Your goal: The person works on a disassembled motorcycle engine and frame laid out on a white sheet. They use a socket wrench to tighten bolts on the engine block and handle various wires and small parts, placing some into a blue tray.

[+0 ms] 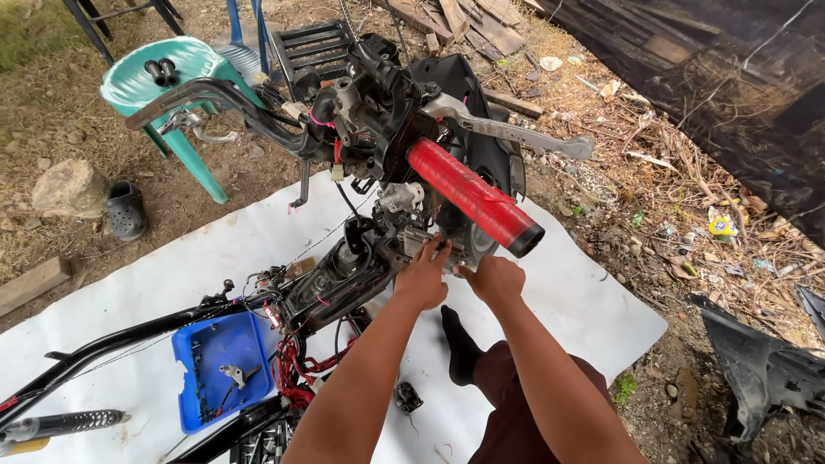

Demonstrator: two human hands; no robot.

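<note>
A stripped motorcycle lies on a white sheet [567,301], its handlebar with a red grip [473,196] and a silver brake lever [516,133] pointing up toward me. My left hand [423,277] reaches under the grip, its fingertips on a small metal part of the frame's front [412,241]. My right hand [493,277] is beside it, fingers curled against the same spot below the red grip. Whether either hand holds a tool is hidden by the fingers. The black frame tube [112,339] runs off to the lower left.
A blue tray [215,352] with small parts sits by red wiring [296,365]. A green plastic chair [163,82] stands at the back left, a rock [69,187] and dark shoe [127,209] beside it. Wood scraps lie at the top right, a black fairing panel [765,369] at right.
</note>
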